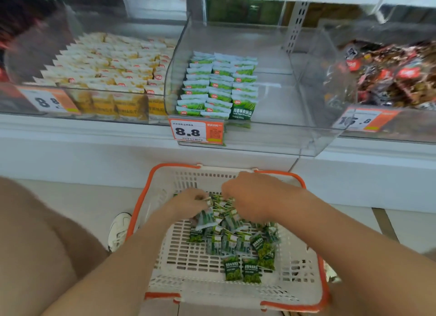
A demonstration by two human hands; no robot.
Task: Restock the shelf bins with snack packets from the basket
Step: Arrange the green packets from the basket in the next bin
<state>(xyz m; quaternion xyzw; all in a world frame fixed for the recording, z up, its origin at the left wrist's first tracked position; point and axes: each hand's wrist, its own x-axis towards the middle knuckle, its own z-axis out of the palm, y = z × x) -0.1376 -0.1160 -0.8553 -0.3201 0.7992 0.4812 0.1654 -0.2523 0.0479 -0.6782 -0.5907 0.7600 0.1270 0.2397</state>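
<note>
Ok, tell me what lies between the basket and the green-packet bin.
Head view: only the bare white shelf front separates the basket from the clear bin; an orange 8.8 price tag hangs on the bin's front.

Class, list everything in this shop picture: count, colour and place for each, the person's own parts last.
basket: one, white with orange rim, on the floor
loose green packets: many, green, piled in the basket
middle bin: one, clear, partly filled
stacked green packets: many, green and white, rows in the middle bin's left side
left bin: one, clear, full of yellow packets
right bin: one, clear, holding dark red-brown packets
price tags: three, orange and white, on bin fronts
shoe: one, white, left of the basket
left hand: one, gripping loose green packets
right hand: one, on the pile, hold unclear
</note>
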